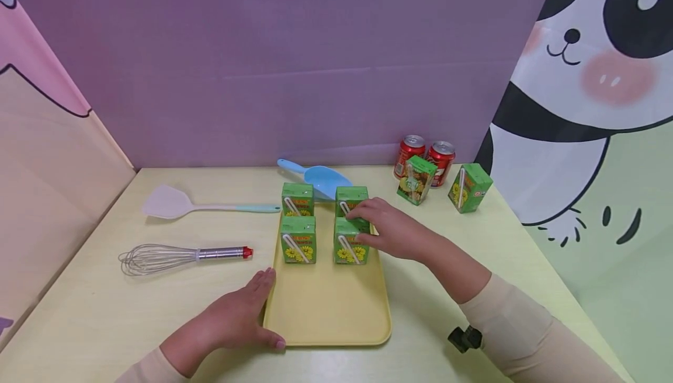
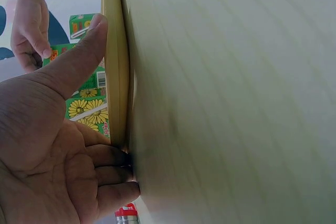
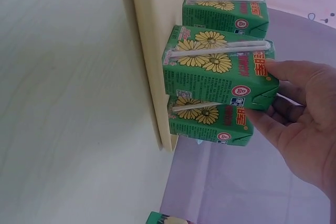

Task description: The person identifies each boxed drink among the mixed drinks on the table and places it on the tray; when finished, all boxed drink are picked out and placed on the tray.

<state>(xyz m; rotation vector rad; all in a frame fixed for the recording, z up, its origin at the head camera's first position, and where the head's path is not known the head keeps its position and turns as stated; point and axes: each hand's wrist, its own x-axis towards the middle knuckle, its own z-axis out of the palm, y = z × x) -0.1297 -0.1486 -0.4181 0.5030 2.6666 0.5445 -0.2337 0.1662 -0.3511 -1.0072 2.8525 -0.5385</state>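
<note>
My right hand [image 1: 391, 228] pinches the top of a green juice box [image 1: 349, 250] with yellow flowers and a white straw on its front. That box stands upright on the yellow tray [image 1: 326, 307], close before another juice box [image 1: 351, 194]. To the left on the tray are a front juice box [image 1: 298, 242] and one behind it [image 1: 297, 191]. My left hand [image 1: 239, 316] rests against the tray's near left corner, its fingers along the left side and the thumb at the front edge. In the left wrist view, the thumb [image 2: 79, 56] lies against the rim.
Left of the tray lie a whisk [image 1: 184, 257] and a spatula [image 1: 210, 206]. A blue scoop [image 1: 326, 180] sits behind the boxes. At the back right, two red cans [image 1: 409, 152] stand near a tilted juice box [image 1: 415, 181] and an upright juice box [image 1: 470, 188].
</note>
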